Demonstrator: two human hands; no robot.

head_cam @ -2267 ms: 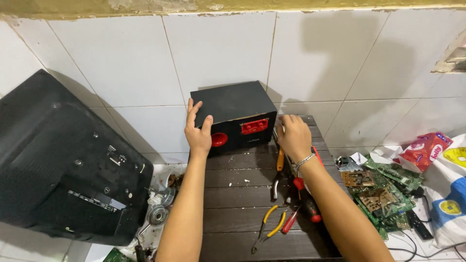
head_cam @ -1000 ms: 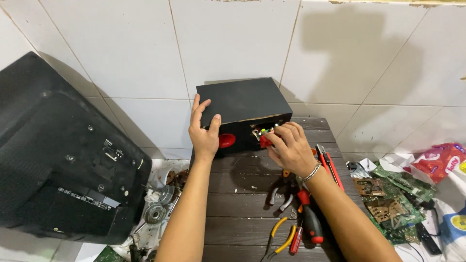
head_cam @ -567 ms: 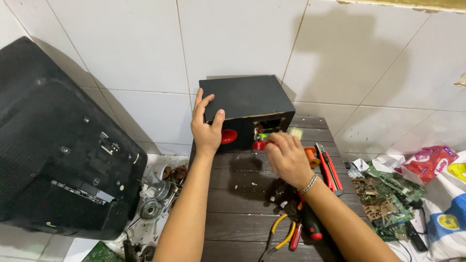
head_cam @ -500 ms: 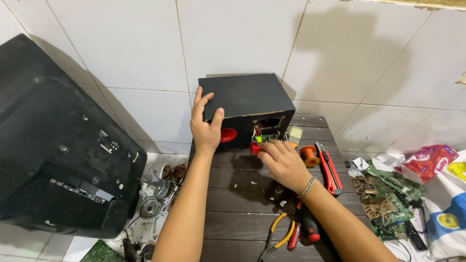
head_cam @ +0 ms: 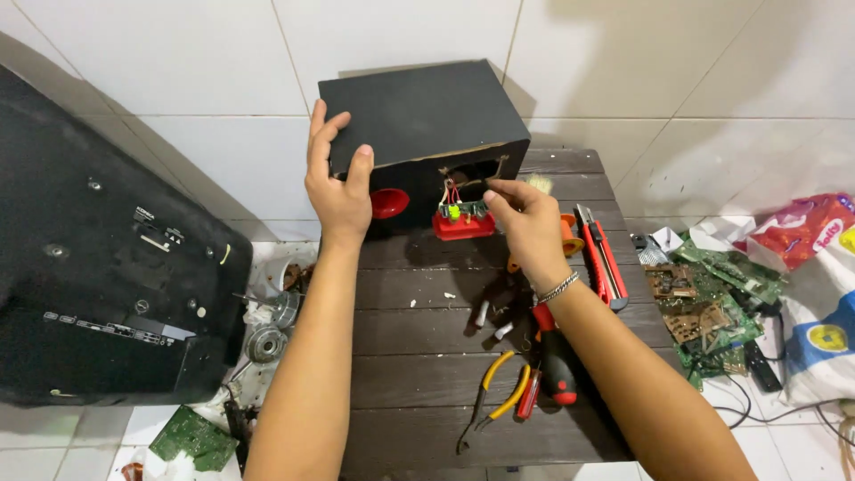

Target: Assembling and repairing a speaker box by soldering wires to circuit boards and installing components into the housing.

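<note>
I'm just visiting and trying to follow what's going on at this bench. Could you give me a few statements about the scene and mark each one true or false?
1. The left hand rests on the front corner of the black box. True.
2. The right hand holds the yellow-handled pliers. False: the pliers lie on the wooden table; the fingers pinch at the small red panel pulled out of the box's opening.
3. The red panel trails wires back into the box. True.
4. The box stands on the floor. False: it stands on the table, against the tiled wall.
5. Green circuit boards lie right of the table. True.
</note>
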